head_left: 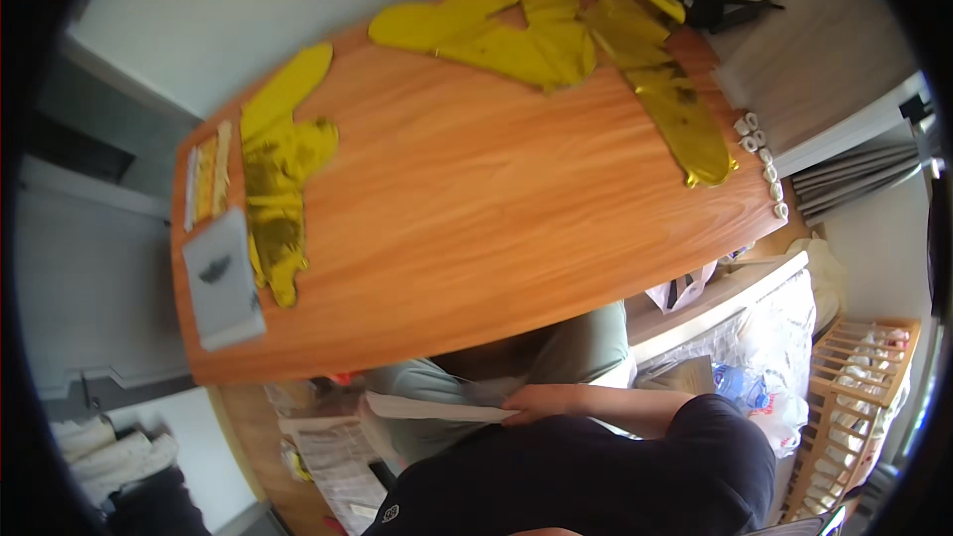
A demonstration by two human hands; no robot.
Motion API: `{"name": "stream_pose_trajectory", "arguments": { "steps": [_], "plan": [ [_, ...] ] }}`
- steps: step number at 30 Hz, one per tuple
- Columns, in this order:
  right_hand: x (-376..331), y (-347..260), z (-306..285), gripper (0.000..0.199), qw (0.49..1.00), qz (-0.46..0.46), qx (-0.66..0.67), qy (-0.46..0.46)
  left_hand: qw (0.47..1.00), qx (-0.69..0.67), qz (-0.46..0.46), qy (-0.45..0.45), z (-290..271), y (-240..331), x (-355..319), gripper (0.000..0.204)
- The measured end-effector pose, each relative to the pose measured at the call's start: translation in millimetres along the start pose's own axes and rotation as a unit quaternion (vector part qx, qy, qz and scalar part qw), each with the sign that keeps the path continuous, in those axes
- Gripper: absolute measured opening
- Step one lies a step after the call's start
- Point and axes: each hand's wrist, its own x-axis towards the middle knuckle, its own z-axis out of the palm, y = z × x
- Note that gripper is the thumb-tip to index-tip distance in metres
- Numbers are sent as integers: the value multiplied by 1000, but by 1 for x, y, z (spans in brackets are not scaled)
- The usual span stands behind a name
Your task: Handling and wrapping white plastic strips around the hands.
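My right hand (526, 403) is in front of my body, below the table's near edge. Its fingers are closed on one end of a thin white sheet (437, 409), perhaps paper, which reaches left across my lap. My left hand is not visible. On the wooden table (476, 199) lie flat, shiny yellow foil pieces that look like deflated balloons: one (281, 169) at the left, another (476, 32) along the far edge, and a third (675, 104) at the far right, partly darkened by reflections.
A grey-white flat case (222, 280) with a dark emblem lies at the table's left end, beside yellow and white strips (206, 177). Several small white rolls (764, 154) line the right edge. A black device (700, 0) sits at the far right corner. A wooden crib (856, 387) stands right.
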Motion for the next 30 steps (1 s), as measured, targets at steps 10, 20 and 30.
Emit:
{"name": "stream_pose_trajectory", "arguments": {
  "steps": [10,20,30],
  "plan": [
    [-53,18,-23,34,984,121,-15,127,992,113,30,-54,-106,159,-5,40],
    [-57,26,-13,42,979,138,15,151,989,107,18,-100,-42,79,1,40],
    [-26,36,80,32,953,156,-139,222,986,81,-47,-140,28,-114,-92,39]
  ]
}}
